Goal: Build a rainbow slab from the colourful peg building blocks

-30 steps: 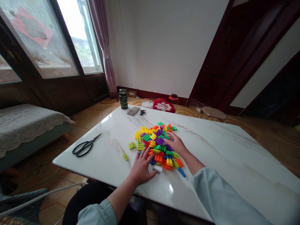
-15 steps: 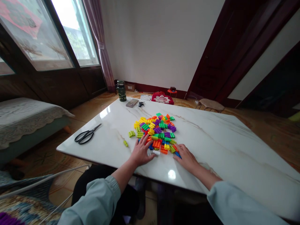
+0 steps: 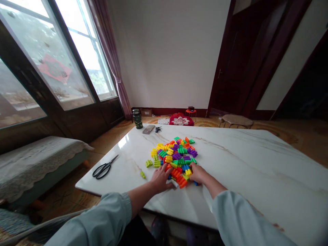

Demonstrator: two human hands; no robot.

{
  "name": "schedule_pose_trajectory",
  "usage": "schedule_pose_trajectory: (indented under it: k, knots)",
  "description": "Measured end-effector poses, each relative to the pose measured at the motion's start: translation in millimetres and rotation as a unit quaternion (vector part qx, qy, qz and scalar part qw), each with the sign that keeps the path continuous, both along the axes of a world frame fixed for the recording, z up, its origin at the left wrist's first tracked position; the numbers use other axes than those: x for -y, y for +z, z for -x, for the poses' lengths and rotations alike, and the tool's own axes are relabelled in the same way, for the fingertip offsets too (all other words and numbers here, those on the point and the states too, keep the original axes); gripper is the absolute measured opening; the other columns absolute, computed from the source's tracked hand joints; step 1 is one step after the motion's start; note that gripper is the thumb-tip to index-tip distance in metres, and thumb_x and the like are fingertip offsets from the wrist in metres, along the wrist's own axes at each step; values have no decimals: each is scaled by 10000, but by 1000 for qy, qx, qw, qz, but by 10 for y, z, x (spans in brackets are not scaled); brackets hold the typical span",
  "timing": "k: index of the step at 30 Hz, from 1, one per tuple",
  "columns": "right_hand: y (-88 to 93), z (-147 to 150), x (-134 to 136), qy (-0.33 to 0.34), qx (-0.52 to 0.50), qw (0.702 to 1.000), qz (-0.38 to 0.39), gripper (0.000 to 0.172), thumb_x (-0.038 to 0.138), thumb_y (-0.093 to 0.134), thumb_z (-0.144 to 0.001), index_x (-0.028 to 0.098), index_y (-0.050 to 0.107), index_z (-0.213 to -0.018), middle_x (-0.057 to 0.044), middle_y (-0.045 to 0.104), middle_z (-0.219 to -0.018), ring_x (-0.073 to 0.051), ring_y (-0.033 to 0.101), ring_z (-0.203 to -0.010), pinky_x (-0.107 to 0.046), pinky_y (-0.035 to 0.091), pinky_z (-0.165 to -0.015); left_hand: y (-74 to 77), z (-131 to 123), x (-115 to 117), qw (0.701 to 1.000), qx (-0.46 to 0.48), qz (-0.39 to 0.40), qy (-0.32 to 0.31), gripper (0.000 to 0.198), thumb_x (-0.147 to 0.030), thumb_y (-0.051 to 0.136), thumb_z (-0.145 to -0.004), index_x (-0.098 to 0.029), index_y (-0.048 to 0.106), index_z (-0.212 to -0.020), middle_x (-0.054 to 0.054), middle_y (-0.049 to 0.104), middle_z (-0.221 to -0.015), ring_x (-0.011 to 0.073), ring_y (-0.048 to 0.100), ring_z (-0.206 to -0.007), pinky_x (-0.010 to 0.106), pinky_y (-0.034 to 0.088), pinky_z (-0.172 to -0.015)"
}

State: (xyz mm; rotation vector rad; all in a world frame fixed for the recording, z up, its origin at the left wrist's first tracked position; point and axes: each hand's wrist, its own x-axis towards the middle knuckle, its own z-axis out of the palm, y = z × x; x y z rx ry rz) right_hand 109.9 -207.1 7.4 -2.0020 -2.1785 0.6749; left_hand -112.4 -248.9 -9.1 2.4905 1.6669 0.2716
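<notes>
At lower centre, the left hand (image 3: 159, 180), loosely spread and gripping nothing visible, touches a heap of multicoloured ribbed plastic pieces (image 3: 176, 156); the right hand (image 3: 199, 174) curls at its right edge, grip unclear. Black loop-handled scissors (image 3: 109, 163) lie left; beyond, a green camouflage-patterned cylindrical bottle (image 3: 137, 119) stands left of centre.

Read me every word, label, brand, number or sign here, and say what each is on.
No readable text anywhere.
Red window paper: markings too blurred.
Cardboard box: too small to read.
Bottle and phone: nothing legible.
Plastic pieces: no lettering visible.
</notes>
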Motion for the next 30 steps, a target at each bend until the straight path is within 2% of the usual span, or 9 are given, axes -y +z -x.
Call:
schedule_pose_trajectory:
  k: [4,7,10,13,18,22,25,27,30]
  knots:
    - [103,74,-110,-4,19,1000,-22,432,156,673,-639,175,595,-1064,-122,675,-1039,-267,636,-928,-306,464,-715,312,-66,-268,997,20,60,-38,529,-308,714,-649,-297,654,-1175,80,581,-1210,252,625,-980,346,525,-841]
    - [143,147,-158,-11,-4,998,-67,337,148,659,-663,173,625,-997,-106,684,-995,-252,631,-943,-295,454,-754,438,-130,-462,993,89,56,-54,383,-227,638,-701,-271,713,-1074,55,636,-1084,219,622,-987,312,508,-886]
    - [118,206,-192,-8,-99,990,-100,328,156,647,-692,179,630,-1019,-71,684,-958,-203,640,-861,-268,467,-732,428,-165,-609,986,155,22,-50,403,-206,625,-707,-244,702,-1101,69,624,-1148,222,598,-1053,324,476,-953]
    - [100,207,-316,13,-182,971,-154,341,161,617,-721,207,624,-1059,-49,662,-1046,-167,633,-822,-264,487,-760,362,-180,-699,989,148,-17,-26,499,-188,626,-681,-244,655,-1176,86,595,-1202,249,571,-1096,374,461,-980]
    - [187,48,-961,-8,-87,965,-247,404,167,569,-760,224,597,-1159,-69,594,-1198,-215,530,-1115,-303,414,-950,279,-247,-718,997,71,-19,32,805,-264,687,-601,-321,472,-1375,110,417,-1440,393,392,-1306,562,392,-1014]
    - [153,-71,-1657,-17,21,986,-163,733,340,709,-671,245,453,-1351,-103,473,-1356,-290,404,-1250,-380,378,-961,249,-343,-676,999,37,32,10,882,-322,702,-574,-364,421,-1408,99,281,-1542,461,229,-1389,684,283,-1027]
    - [22,-90,-2037,-13,30,996,-83,932,459,735,-631,220,337,-1439,-140,421,-1407,-316,380,-1284,-396,366,-959,251,-391,-664,998,30,50,-8,840,-351,708,-565,-363,474,-1372,90,253,-1559,463,249,-1383,699,255,-1032]
    - [-63,-75,-2180,-9,24,998,-54,936,467,738,-626,224,343,-1440,-143,447,-1386,-318,415,-1261,-387,377,-941,266,-400,-665,997,21,68,-7,833,-365,721,-563,-362,488,-1363,88,241,-1565,461,269,-1376,701,256,-1030]
    - [-128,-31,-2251,-15,18,999,-41,783,444,757,-596,263,505,-1314,-112,522,-1300,-323,472,-1195,-381,400,-902,306,-394,-666,995,2,101,1,841,-385,747,-573,-337,486,-1371,100,212,-1574,449,267,-1382,682,271,-1038]
